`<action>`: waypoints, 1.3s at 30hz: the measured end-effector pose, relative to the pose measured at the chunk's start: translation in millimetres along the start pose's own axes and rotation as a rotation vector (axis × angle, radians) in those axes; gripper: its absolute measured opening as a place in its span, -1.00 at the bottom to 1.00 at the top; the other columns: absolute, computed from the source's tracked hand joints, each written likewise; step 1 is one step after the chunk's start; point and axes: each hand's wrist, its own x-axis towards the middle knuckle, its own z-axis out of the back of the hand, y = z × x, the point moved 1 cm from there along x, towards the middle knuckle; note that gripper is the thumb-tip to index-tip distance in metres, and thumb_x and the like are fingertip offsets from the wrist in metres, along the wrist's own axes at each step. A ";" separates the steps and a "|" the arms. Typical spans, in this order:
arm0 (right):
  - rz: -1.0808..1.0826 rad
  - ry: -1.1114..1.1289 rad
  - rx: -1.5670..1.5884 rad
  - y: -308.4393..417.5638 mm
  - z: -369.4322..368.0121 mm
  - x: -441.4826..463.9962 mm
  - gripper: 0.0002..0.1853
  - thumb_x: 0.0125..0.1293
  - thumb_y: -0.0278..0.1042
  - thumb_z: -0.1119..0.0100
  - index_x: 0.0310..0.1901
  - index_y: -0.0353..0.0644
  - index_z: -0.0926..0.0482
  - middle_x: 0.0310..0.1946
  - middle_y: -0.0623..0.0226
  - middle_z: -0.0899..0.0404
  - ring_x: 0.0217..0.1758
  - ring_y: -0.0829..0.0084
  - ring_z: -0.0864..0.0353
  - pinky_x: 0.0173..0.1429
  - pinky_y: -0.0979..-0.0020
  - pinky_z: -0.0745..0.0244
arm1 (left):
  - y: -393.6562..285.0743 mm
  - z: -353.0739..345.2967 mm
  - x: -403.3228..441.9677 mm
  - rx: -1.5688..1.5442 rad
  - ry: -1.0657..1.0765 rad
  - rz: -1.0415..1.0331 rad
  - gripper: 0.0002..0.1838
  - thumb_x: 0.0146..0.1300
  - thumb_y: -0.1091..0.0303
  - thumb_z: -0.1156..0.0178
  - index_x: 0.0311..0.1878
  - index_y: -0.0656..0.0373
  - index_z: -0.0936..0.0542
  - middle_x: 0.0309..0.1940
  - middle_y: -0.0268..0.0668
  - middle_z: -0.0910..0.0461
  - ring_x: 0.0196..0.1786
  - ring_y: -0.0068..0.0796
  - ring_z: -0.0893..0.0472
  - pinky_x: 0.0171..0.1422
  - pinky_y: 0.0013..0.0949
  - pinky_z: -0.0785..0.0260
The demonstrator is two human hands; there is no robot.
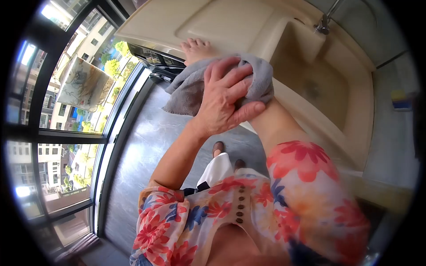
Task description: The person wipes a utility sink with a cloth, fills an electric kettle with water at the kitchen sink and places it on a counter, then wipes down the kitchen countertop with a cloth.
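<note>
Left hand point(225, 95) grip: closed over a grey towel point(186, 91), fingers pressing into the cloth, thumb at its near right edge by your bare right forearm point(282, 124). Towel sits mid-scene, draped over your right wrist, loose fold hanging left; whether it wraps right round can't be told. Right hand point(196, 49) shows beyond the towel, far left, fingers spread with nothing between them, palm out of sight, beside the edge of the cream surface point(230, 29). Sink point(328, 104) to the right, tap point(322, 27) at its far end. Grey floor point(137, 128) below; your brown shoe point(218, 148) nearer than the towel. Tall window point(71, 137) along the left.
</note>
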 end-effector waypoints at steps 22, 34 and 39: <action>-0.228 0.076 2.372 -1.6 97.5 -71.9 -0.38 0.28 0.22 0.27 0.17 -0.11 -0.26 0.03 0.32 -0.42 0.04 0.52 -0.43 0.13 0.45 -0.38 | 103.9 20.6 95.6 -1.416 -0.388 0.593 -0.60 0.27 0.12 0.09 -0.08 0.29 -0.47 -0.14 -0.15 -0.50 -0.12 -0.37 -0.52 0.01 -0.34 -0.40; -0.470 0.028 1.793 -118.6 99.9 -126.9 -0.63 0.16 -0.21 -0.16 -0.10 -0.30 -0.45 -0.24 0.31 -0.53 -0.17 0.52 -0.51 -0.10 0.46 -0.44 | 137.1 -63.2 96.6 -0.852 -0.001 0.827 -0.63 0.20 0.12 -0.11 -0.18 0.30 -0.55 -0.38 -0.32 -0.57 -0.28 -0.62 -0.51 -0.13 -0.50 -0.35; -0.098 -0.215 0.322 -187.8 140.5 -83.4 -0.46 0.04 -0.16 -0.24 0.03 -0.21 -0.37 -0.13 0.19 -0.46 0.00 0.30 -0.43 -0.01 0.27 -0.37 | 189.8 -46.3 32.2 0.428 0.106 0.670 -0.65 0.15 -0.02 -0.06 -0.19 0.02 -0.60 -0.13 -0.29 -0.52 -0.04 -0.24 -0.44 0.07 -0.21 -0.22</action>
